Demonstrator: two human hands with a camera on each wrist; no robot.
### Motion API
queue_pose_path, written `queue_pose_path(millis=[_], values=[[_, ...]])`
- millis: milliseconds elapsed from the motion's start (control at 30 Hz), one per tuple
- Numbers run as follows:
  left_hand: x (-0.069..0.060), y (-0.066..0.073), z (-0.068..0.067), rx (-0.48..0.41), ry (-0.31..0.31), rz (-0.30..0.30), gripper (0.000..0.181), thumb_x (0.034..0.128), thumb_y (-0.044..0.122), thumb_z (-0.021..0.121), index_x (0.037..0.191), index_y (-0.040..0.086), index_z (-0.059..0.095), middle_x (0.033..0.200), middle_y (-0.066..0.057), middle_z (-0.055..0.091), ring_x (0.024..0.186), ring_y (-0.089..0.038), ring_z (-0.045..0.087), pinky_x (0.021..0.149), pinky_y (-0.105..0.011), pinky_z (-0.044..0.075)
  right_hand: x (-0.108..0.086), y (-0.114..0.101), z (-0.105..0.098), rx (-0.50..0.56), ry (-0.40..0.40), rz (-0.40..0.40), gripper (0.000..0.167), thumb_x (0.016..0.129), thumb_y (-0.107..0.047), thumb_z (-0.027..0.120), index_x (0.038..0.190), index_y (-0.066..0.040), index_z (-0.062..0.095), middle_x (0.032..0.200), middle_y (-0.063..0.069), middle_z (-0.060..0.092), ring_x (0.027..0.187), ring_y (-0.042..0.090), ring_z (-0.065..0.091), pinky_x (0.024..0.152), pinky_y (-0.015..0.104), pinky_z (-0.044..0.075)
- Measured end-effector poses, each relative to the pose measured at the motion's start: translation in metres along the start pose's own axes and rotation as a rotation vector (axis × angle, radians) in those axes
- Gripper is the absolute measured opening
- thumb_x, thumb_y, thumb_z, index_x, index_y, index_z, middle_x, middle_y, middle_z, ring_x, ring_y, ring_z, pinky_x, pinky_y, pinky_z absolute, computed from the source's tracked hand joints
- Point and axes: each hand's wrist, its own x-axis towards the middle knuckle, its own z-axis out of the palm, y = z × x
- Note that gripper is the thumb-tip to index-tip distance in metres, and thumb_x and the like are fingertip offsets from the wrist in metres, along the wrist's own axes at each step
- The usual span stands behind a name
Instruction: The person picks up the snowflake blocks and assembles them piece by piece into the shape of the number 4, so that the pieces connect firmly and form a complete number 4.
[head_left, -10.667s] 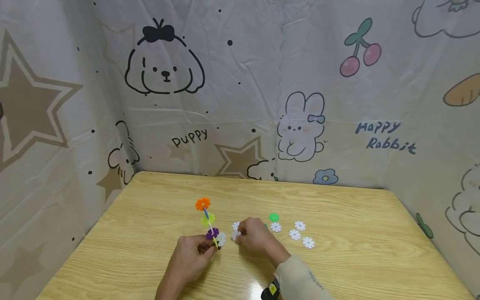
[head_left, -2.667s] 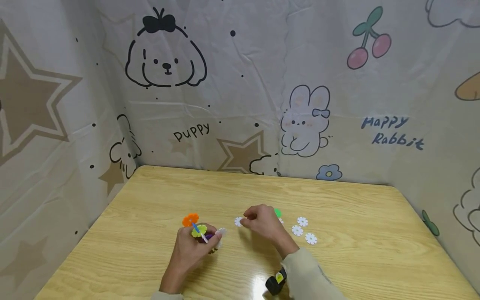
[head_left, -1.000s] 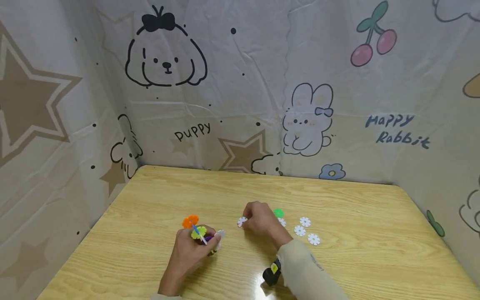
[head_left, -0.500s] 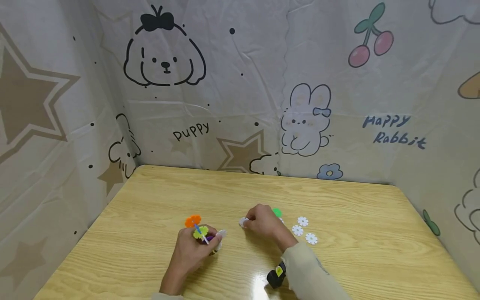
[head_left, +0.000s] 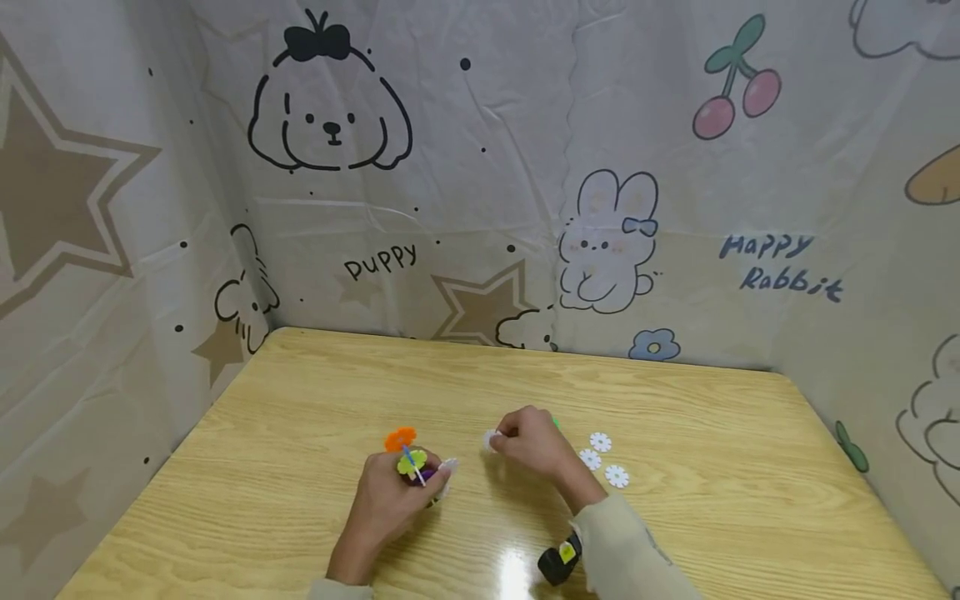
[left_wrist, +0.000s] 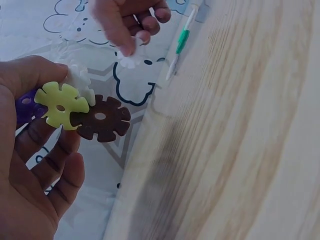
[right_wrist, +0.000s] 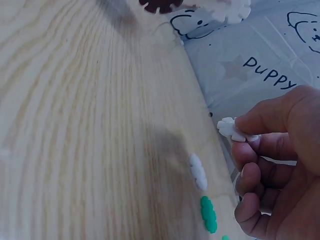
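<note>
My left hand (head_left: 393,492) grips a chain of slotted plastic snowflake discs. Its orange disc (head_left: 400,439) sticks out at the far end, then a blue one edge-on and a yellow-green disc (head_left: 412,462). In the left wrist view, the thumb and fingers hold the chain near a purple disc (left_wrist: 32,110); a yellow disc (left_wrist: 71,102), a brown disc (left_wrist: 107,129) and a white disc (left_wrist: 79,80) project beyond them. To the right, my right hand (head_left: 536,446) pinches a separate white disc (right_wrist: 228,129) between thumb and index finger, above the table and apart from the chain.
Three white discs, one of them the nearest disc (head_left: 617,476), lie right of the right hand. Another white disc (right_wrist: 198,171) and a green disc (right_wrist: 208,214) lie beneath it. A black device (head_left: 558,562) sits by the right sleeve. Printed cloth (head_left: 480,208) hangs behind the wooden table (head_left: 300,400).
Over the last second the right hand has lifted a white disc off the table. The chain, held more upright in the oldest frame, now leans across the left hand, which has shifted slightly right.
</note>
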Motion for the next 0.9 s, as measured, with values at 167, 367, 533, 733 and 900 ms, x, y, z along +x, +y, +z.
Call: queue_pose_path(millis=[167,367,533,733,900], values=[[0.000,0.002,0.002,0.044,0.007,-0.002,0.016,0.0844,0.019,0.082,0.074,0.021,0.070,0.066,0.018,0.060,0.055,-0.004,0.052,0.050,-0.024,0.043,-0.005,-0.005,-0.002,0.048,0.016,0.002,0.024,0.091,-0.011,0.068,0.068,-0.003,0.067,0.057,-0.008,0.053,0.050,0.007,0.040,0.049,0.024,0.034],[0.002,0.003,0.006,0.049,0.024,0.029,0.019,0.0833,0.018,0.083,0.072,0.021,0.068,0.063,0.019,0.058,0.051,-0.002,0.049,0.048,-0.024,0.041,-0.011,-0.013,-0.006,0.098,0.031,0.006,0.019,0.090,-0.012,0.068,0.074,-0.002,0.070,0.062,-0.004,0.058,0.052,0.008,0.042,0.049,0.025,0.036],[0.003,0.005,0.008,0.029,0.011,0.053,0.020,0.0846,0.017,0.082,0.071,0.020,0.068,0.059,0.020,0.054,0.048,-0.001,0.047,0.046,-0.023,0.041,-0.014,-0.020,-0.008,0.115,0.051,0.012,0.014,0.089,-0.013,0.069,0.078,-0.004,0.073,0.067,0.001,0.063,0.054,0.009,0.044,0.050,0.026,0.037],[0.002,0.007,0.010,0.073,0.011,0.018,0.018,0.0852,0.019,0.081,0.072,0.020,0.069,0.061,0.019,0.056,0.051,-0.002,0.048,0.048,-0.023,0.042,-0.017,-0.027,-0.008,0.127,0.055,0.000,0.014,0.089,-0.014,0.069,0.080,-0.004,0.074,0.063,-0.003,0.058,0.053,0.009,0.042,0.048,0.026,0.036],[0.002,0.008,0.012,0.113,0.019,-0.001,0.016,0.0841,0.020,0.081,0.072,0.021,0.070,0.062,0.019,0.056,0.052,-0.002,0.049,0.049,-0.024,0.042,-0.019,-0.033,-0.006,0.154,0.060,-0.015,0.015,0.088,-0.013,0.069,0.077,-0.005,0.074,0.058,-0.005,0.054,0.051,0.008,0.040,0.047,0.025,0.034]])
